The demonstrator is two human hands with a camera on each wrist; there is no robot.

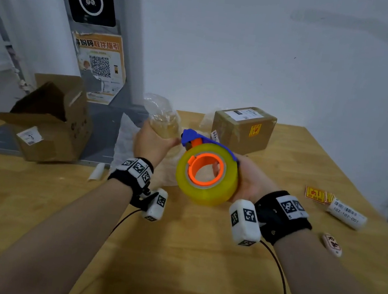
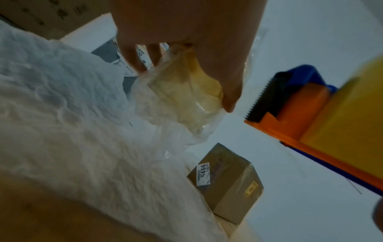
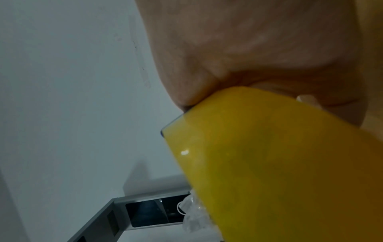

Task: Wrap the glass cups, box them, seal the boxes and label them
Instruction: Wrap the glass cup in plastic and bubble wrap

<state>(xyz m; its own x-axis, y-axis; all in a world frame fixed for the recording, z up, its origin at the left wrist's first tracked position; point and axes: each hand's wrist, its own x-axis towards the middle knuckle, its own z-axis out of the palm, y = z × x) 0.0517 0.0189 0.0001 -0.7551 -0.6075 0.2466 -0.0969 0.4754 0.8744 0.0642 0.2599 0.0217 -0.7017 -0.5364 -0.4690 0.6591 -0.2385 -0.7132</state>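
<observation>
My left hand [image 1: 151, 141] grips a glass cup [image 1: 163, 117] wrapped in clear bubble film, held above the table; in the left wrist view the fingers [image 2: 217, 73] curl round the wrapped cup [image 2: 186, 95]. My right hand [image 1: 246, 176] holds a yellow tape roll [image 1: 206, 173] on a blue and orange dispenser [image 1: 194, 138], its toothed cutter [image 2: 261, 98] pointing at the cup. The roll [image 3: 279, 155] fills the right wrist view under my palm [image 3: 248, 49]. A sealed, labelled brown box [image 1: 243, 128] stands behind on the wooden table [image 1: 172, 256].
An open cardboard box [image 1: 49, 121] lies tilted at the left. White wrapping sheet [image 2: 72, 131] lies under my left hand. Red-and-yellow stickers [image 1: 317, 194], a roll of barcode labels [image 1: 347, 213] and a round sticker [image 1: 332, 244] lie at the right. A grey kiosk [image 1: 95, 8] stands against the wall.
</observation>
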